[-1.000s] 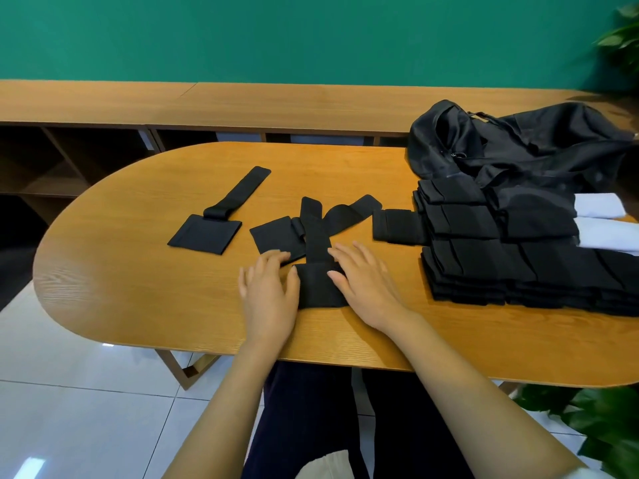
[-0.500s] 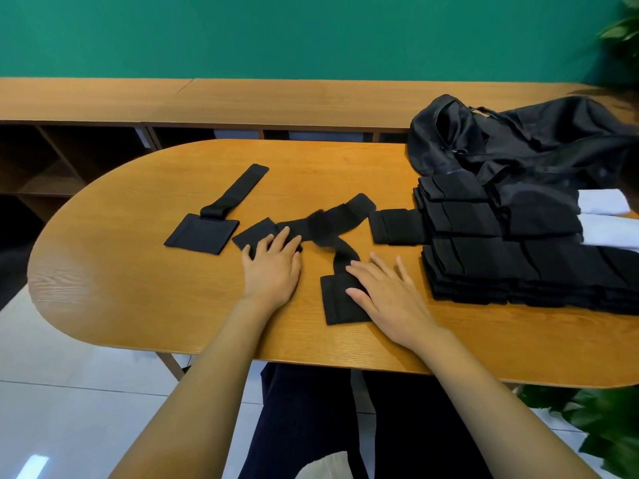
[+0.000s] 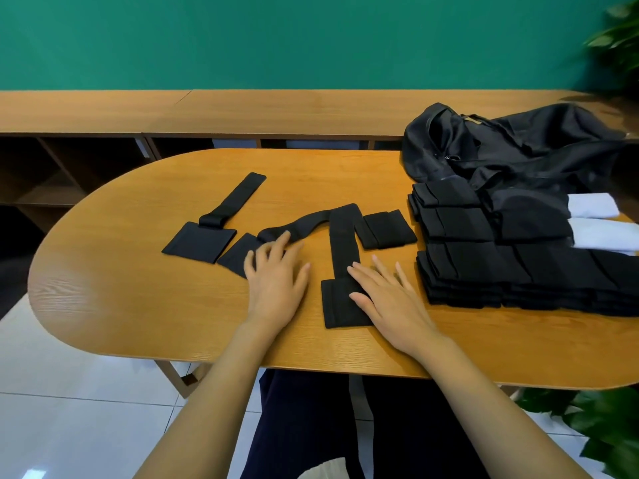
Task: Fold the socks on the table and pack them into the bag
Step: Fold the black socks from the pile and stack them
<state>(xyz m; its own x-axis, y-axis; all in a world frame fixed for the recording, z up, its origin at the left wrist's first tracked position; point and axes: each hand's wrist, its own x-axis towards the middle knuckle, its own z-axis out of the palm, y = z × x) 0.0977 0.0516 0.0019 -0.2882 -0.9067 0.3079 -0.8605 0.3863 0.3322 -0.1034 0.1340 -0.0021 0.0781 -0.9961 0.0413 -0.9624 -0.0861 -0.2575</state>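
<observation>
Both hands lie flat and open on the tabletop, fingers spread, gripping nothing. The left hand presses on the lower end of a black sock that curves up and right from under its fingers. The right hand rests its fingers on the right edge of a second sock, which runs straight away from the person, its near end folded into a square pad. The far ends of these two socks meet and overlap.

To the left, apart from both hands, a third sock lies diagonally with its own square end just beside the first sock. Just right of the overlap sits a small folded sock. Beyond it, a stack of folded black socks fills the right side of the tabletop, close to the right hand's outer fingers. Two white rolls lie at the stack's far right edge. The black bag slumps behind the stack, touching it, its mouth crumpled.

A low wooden shelf runs along the green wall behind. Plant leaves show at lower right, below the tabletop edge.
</observation>
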